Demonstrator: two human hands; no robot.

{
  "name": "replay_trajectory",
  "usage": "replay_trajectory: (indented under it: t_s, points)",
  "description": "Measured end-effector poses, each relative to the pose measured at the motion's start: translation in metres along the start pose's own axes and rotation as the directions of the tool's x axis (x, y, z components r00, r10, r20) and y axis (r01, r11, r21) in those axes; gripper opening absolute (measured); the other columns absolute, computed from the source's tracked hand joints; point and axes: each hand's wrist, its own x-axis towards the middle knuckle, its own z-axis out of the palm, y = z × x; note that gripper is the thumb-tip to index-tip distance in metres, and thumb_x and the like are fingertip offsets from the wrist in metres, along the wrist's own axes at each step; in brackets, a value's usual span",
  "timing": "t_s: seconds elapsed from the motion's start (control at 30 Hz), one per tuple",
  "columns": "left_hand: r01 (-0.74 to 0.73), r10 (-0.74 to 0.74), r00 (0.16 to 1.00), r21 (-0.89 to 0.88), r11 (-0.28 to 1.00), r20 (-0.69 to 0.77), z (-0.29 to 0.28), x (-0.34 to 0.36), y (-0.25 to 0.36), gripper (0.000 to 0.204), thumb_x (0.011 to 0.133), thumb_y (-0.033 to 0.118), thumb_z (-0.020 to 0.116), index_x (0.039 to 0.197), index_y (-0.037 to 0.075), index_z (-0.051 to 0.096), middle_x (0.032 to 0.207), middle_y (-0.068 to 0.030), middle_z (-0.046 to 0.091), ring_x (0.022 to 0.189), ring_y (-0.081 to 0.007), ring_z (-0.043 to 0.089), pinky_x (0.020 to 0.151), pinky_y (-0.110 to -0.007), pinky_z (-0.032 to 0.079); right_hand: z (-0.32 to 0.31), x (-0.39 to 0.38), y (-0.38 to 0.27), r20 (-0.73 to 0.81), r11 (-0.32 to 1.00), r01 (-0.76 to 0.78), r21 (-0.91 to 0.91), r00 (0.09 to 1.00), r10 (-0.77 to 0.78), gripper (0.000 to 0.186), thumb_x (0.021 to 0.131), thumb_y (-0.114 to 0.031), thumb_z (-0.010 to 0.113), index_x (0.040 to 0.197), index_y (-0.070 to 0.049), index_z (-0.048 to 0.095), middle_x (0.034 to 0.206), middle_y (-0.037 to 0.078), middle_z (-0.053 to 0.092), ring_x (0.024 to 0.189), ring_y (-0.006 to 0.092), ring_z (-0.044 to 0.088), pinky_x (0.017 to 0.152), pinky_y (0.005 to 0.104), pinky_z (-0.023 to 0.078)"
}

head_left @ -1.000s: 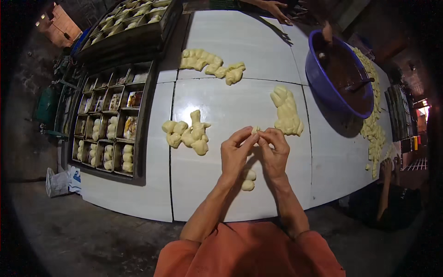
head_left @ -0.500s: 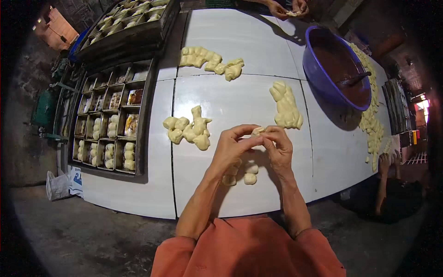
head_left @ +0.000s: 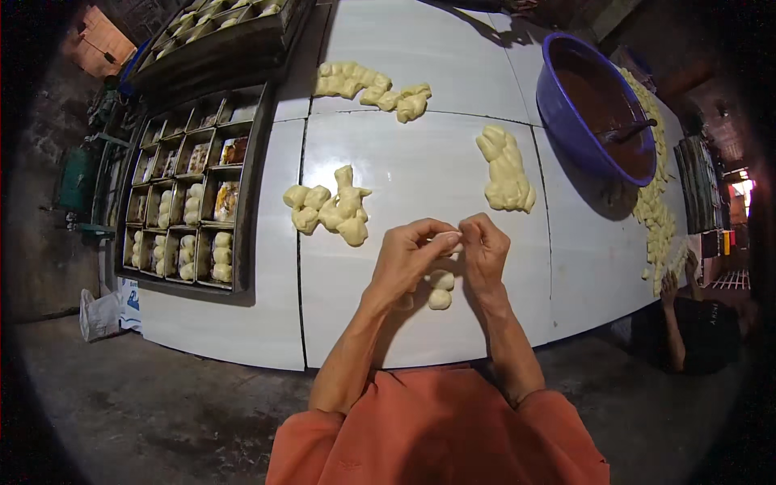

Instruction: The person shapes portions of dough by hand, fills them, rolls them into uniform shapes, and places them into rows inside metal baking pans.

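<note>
My left hand and my right hand meet above the table, thumbs and fingertips pinched together. Between the fingertips shows a small pale edge of a dough piece; the rest of it is hidden by my fingers. Just below my hands, two smooth dough balls sit one behind the other on the white surface. More dough balls are partly covered by my left hand and wrist. Clumps of yellowish dough pieces lie farther off: a left dough clump, a right dough clump and a far dough row.
A dark metal tray of square moulds, some holding dough balls, is at the left; another tray is beyond it. A purple basin of brown filling stands at the right. Many dough pieces line the right edge, near another person's hand.
My fingers have closed in further over the dough piece, so less of it shows. My view has shifted slightly, and the far person's hands are now mostly out of the picture.
</note>
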Motion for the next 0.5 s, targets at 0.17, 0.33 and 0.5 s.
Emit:
replay_trajectory:
  t_s: [0.17, 0.33, 0.5]
  points:
    - [0.075, -0.075, 0.997, -0.004, 0.997, 0.007, -0.008, -0.003, -0.014, 0.03, 0.098, 0.022, 0.066, 0.113, -0.004, 0.071, 0.092, -0.0082, 0.071, 0.081, -0.0116, 0.065, 0.069, -0.027, 0.054, -0.02, -0.021, -0.039, 0.197, 0.997, 0.078, -0.007, 0.978, -0.075, 0.018, 0.096, -0.01, 0.067, 0.111, 0.0, 0.068, 0.105, 0.013, 0.067, 0.095, 0.0178, 0.067, 0.081, 0.0299, 0.057]
    - [0.113, -0.019, 0.983, 0.518, 0.848, -0.183, -0.016, -0.026, 0.025, 0.048, 0.102, 0.035, 0.057, 0.136, 0.002, 0.06, 0.115, -0.0178, 0.071, 0.098, -0.0288, 0.071, 0.089, -0.036, 0.054, -0.025, -0.027, -0.007, 0.269, 0.954, -0.292, 0.073, 0.927, 0.263, 0.019, 0.096, -0.009, 0.064, 0.113, -0.001, 0.069, 0.107, 0.014, 0.07, 0.092, 0.0206, 0.068, 0.084, 0.0317, 0.055]
    - [0.053, -0.016, 0.998, 0.686, 0.725, -0.06, -0.054, -0.053, 0.014, 0.066, 0.087, 0.029, 0.078, 0.144, 0.009, 0.053, 0.128, -0.0181, 0.066, 0.106, -0.0292, 0.07, 0.091, -0.038, 0.055, -0.031, -0.026, -0.006, 0.411, 0.958, -0.095, -0.27, 0.888, 0.204, 0.022, 0.099, -0.017, 0.059, 0.11, 0.0, 0.068, 0.105, 0.015, 0.068, 0.09, 0.032, 0.067, 0.083, 0.0397, 0.053]
